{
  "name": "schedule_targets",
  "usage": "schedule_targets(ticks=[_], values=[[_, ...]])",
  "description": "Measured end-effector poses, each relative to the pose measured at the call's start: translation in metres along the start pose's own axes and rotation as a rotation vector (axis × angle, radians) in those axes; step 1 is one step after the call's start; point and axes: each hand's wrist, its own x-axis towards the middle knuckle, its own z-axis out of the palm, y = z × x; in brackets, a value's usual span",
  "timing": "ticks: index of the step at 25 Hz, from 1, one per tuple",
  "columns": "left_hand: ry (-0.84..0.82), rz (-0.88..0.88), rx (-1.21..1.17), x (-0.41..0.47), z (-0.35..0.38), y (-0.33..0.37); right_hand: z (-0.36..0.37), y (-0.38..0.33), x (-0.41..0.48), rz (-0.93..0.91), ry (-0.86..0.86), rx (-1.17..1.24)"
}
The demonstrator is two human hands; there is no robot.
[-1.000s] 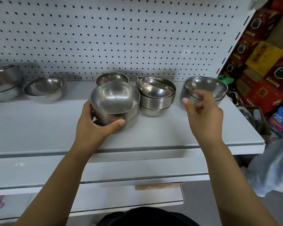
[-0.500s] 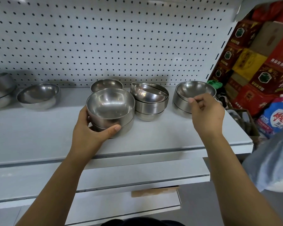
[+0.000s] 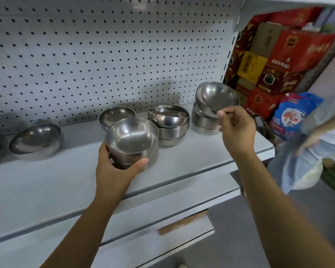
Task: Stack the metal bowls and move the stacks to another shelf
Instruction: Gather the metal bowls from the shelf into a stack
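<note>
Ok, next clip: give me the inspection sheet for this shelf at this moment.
Surface: grey shelf, pegboard back.
Job's things: front stack gripped; middle stack, top bowl askew; right stack, its top bowl tilted up; single bowl behind; loose bowl at left.
Clutter: nothing seen.
Grippers: left hand wraps front stack; right hand pinches tilted bowl's rim.
Cables: nothing seen.
Surroundings: red cartons, blue bag, another person's sleeve.

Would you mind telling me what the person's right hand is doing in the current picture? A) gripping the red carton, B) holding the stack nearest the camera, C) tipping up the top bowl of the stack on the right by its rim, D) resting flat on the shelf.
C: the right hand pinches the rim of the top bowl, which sits tilted on the right stack.
</note>
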Motion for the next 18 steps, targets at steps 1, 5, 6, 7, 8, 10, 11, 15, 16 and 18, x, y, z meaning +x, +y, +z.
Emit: schedule_targets(ticks=[1,5,6,7,8,10,11,15,16,18], values=[[-0.005,-0.003,-0.015,0.0,0.0,0.0,-0.005,-0.003,-0.011,-0.008,0.021,0.003],[-0.018,0.009,-0.046,0.0,-0.001,0.0,-0.025,0.001,-0.067,-0.012,0.034,0.002],[-0.013,0.013,-0.044,0.0,-0.001,0.0,-0.027,0.005,-0.079,0.013,0.01,-0.006],[-0.005,0.016,-0.038,0.0,0.0,0.0,-0.029,0.01,-0.09,0.033,-0.018,-0.023],[0.005,0.022,-0.031,0.0,0.0,0.0,-0.03,0.015,-0.098,0.045,-0.043,-0.04],[0.016,0.034,-0.024,0.0,0.002,0.0,-0.028,0.025,-0.107,0.08,-0.083,-0.082],[0.017,0.039,-0.019,0.0,0.002,-0.001,-0.026,0.028,-0.11,0.106,-0.1,-0.099],[0.023,0.051,0.003,0.001,0.001,-0.001,-0.013,0.034,-0.106,0.151,-0.133,-0.128],[0.024,0.055,0.003,0.001,0.002,-0.002,-0.011,0.036,-0.104,0.146,-0.145,-0.123],[0.028,0.058,0.004,0.001,0.003,-0.002,-0.012,0.038,-0.102,0.131,-0.166,-0.113]])
